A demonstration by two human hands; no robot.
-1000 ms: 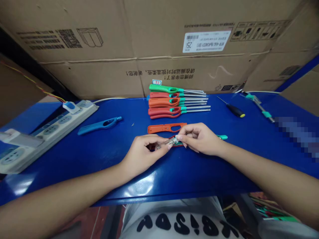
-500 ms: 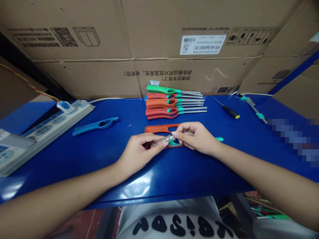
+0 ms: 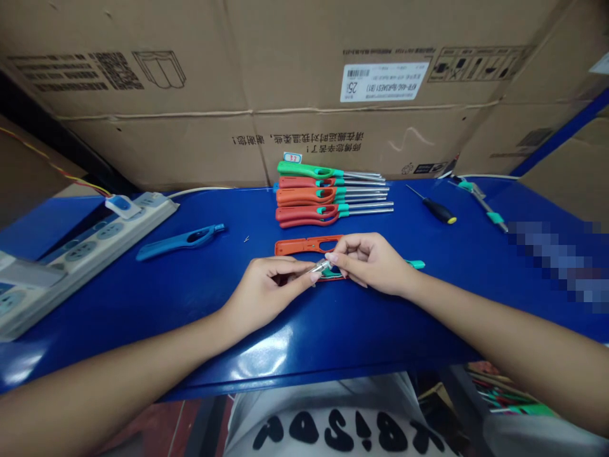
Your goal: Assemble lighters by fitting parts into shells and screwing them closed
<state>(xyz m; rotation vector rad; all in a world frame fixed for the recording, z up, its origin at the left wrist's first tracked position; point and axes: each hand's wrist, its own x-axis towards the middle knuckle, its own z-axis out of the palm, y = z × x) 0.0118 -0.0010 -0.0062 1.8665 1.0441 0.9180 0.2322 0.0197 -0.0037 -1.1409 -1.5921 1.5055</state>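
My left hand (image 3: 266, 285) pinches a small clear tube, which looks like a lighter fuel tank (image 3: 318, 267), between thumb and fingers. At its whitish end, the thumb and forefinger of my right hand (image 3: 375, 263) are closed on it too. Just beyond lies one half of an orange lighter casing (image 3: 304, 246) with its hollow side up. Under the fingers sits another opened orange half with turquoise parts (image 3: 333, 273) inside, mostly covered by both hands. A turquoise tip (image 3: 417, 264) sticks out to the right of my right hand.
Several assembled gas lighters (image 3: 309, 197) lie stacked behind. A blue casing piece (image 3: 181, 242) and small screws (image 3: 246, 239) are on the left, near a power strip (image 3: 90, 254). To the right are a screwdriver (image 3: 438, 209) and a metal lighter tube (image 3: 484, 206). A cardboard box (image 3: 190, 146) stands at the back.
The clear tank has turned a little, and less of it shows between my fingers. Both hands keep about the same place and grip; the view has shifted slightly.
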